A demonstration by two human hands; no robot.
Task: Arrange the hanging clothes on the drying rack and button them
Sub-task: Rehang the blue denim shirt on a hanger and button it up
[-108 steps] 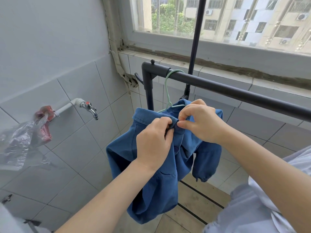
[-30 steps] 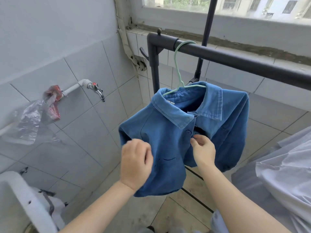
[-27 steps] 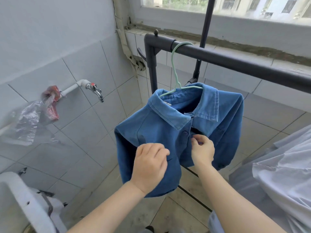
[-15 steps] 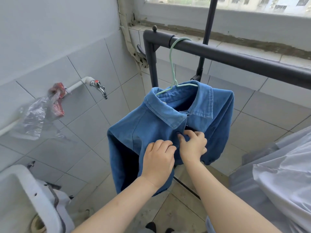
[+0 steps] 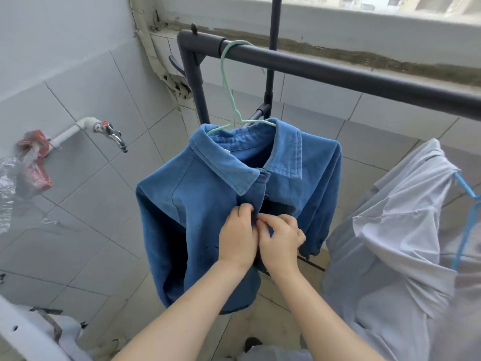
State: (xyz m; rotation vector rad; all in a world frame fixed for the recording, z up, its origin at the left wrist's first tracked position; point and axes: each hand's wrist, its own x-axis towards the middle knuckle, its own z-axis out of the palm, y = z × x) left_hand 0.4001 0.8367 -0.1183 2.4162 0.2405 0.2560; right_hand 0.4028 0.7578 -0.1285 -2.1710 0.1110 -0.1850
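With left hand (image 5: 238, 238) and right hand (image 5: 279, 243) both pinching the blue shirt (image 5: 197, 204) at its placket, hold buttonhole taut, feed button through, spare the hanger (image 5: 229, 84).

Dark drying rack rail (image 5: 338, 74) passes above the left hand (image 5: 236, 238); one mint-green hanger (image 5: 235, 43) hooks over it, directly above that hand.

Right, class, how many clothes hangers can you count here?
2. A green hanger hooked over the dark rail, carrying the blue shirt; a blue hanger at right, in the white shirt. Others may be out of frame.
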